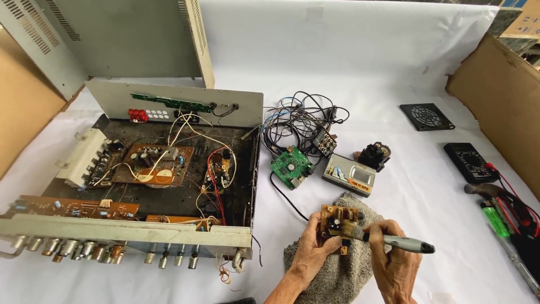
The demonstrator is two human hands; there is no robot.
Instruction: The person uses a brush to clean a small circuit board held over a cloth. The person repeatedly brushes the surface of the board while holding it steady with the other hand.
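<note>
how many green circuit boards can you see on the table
2: a square green circuit board by the tangled black wires, and a long narrow green board on the amplifier's rear panel. Others may be hidden.

The small brown circuit board (pixel 339 220) at the lower middle looks hard and dull, with shiny metal bits on it. The grey tool (pixel 402 244) beside it looks like smooth plastic with a dark tip. Under them lies a grey towel (pixel 337 276), rough and fuzzy cloth. The big open box (pixel 169 236) on the left is dull grey metal, dusty inside. The white sheet (pixel 427 186) over the table is smooth and matt. Brown cardboard (pixel 500 95) at the upper right looks like rough paper.
</note>
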